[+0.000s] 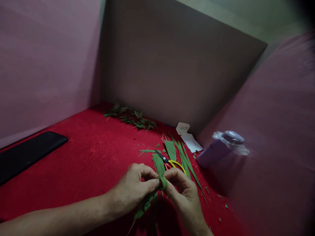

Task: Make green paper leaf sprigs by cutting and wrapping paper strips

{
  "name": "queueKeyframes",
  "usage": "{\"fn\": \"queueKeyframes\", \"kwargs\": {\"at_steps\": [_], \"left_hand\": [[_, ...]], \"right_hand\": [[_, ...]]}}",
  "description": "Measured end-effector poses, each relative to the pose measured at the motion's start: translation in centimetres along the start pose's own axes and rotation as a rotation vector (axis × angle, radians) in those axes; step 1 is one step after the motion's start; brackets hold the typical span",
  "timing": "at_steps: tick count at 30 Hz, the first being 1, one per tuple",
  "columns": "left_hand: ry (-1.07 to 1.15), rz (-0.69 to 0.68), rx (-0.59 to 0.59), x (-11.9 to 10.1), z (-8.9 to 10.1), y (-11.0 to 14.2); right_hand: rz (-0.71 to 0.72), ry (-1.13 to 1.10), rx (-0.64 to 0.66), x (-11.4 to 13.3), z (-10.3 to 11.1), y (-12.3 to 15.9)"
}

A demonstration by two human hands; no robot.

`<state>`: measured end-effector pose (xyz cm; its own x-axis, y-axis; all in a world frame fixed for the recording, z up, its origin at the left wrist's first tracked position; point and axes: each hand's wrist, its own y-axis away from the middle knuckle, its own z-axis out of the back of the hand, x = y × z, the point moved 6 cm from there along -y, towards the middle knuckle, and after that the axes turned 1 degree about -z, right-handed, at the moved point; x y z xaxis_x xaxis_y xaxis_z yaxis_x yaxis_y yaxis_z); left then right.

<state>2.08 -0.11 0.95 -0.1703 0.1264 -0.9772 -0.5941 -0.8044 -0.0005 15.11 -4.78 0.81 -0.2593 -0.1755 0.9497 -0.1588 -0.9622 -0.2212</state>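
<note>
Left hand [133, 193] and right hand [188, 196] pinch the green strip [163, 183] at its fold (likely light, springy, crease-prone), best held there by fingertips.

no txt, brand, no. or sign legible. white card [182, 128] by the back wall [172, 65] has a few dark marks, prob. handwriting or print, but too small & blurry to read, so can't tell if letters or nos.
</note>
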Motion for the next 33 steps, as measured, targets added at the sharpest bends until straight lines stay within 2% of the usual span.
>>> {"fn": "queueKeyframes", "kwargs": {"at_steps": [11, 15, 18, 20, 27, 33], "left_hand": [[0.069, 0.071, -0.006, 0.2, -0.1, 0.0], [0.151, 0.13, 0.009, 0.5, -0.2, 0.0], [0.21, 0.167, 0.007, 0.5, -0.1, -0.2], [0.229, 0.165, 0.0, 0.5, 0.0, -0.5], [0.272, 0.16, -0.017, 0.7, 0.2, -0.7], [0.211, 0.14, -0.037, 0.6, 0.2, -0.5]], "right_hand": [[0.152, 0.077, 0.031, 1.0, -0.1, 0.2], [0.082, 0.047, 0.02, 0.6, -0.1, 0.2], [0.003, -0.002, -0.054, 0.3, 0.2, 0.3], [0.01, -0.006, -0.084, 0.4, 0.4, 0.3], [0.244, 0.181, -0.055, 1.8, 0.1, 0.8], [0.512, 0.328, -0.111, 2.9, -0.1, 1.6]]}}
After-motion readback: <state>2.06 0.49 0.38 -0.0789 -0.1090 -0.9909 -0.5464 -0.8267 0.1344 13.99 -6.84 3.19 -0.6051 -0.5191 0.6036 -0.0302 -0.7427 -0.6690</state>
